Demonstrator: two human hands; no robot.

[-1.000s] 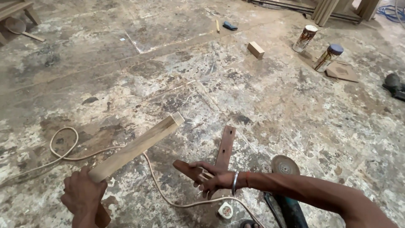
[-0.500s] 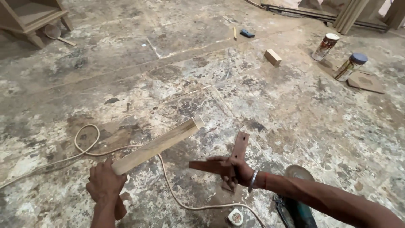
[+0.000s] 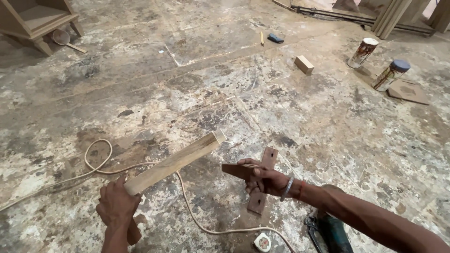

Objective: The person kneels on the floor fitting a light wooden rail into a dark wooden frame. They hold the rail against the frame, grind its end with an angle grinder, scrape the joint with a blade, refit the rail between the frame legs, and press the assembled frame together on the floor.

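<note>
Head view, looking down on a stained, mottled concrete floor (image 3: 197, 84); places given relative to the pale wooden stick (image 3: 173, 161).

Hidden or cut off: lower end of the stick buried in the left hand (image 3: 116, 205); a short dark brown piece showing under that fist, kind not made out; green power tool (image 3: 330, 232) low and right of the stick, cropped by the bottom edge and partly behind the right forearm; wooden cabinet (image 3: 33, 18) far up-left, cut by the frame; leaning boards far up-right, only their feet seen.

Materials and shapes: stick square in section, light raw wood, smooth, slanting up to the right; flat brown wooden piece (image 3: 236, 171) just right of the stick, wedge-like; beneath it a dark slat (image 3: 262, 180) with holes, flat on the floor; cream cord (image 3: 98, 161) looping left of and under the stick, ending at a white plug (image 3: 263, 242); small wood block (image 3: 304, 64), two cans (image 3: 362, 53) and a flat board piece well up-right.

Hand pose: left hand closed in a fist round the stick's base, knuckles up, stick off the floor; right hand (image 3: 266, 180) wrapped round the flat brown piece, thumb on top, bangle on the wrist, forearm stretched in from lower right.
</note>
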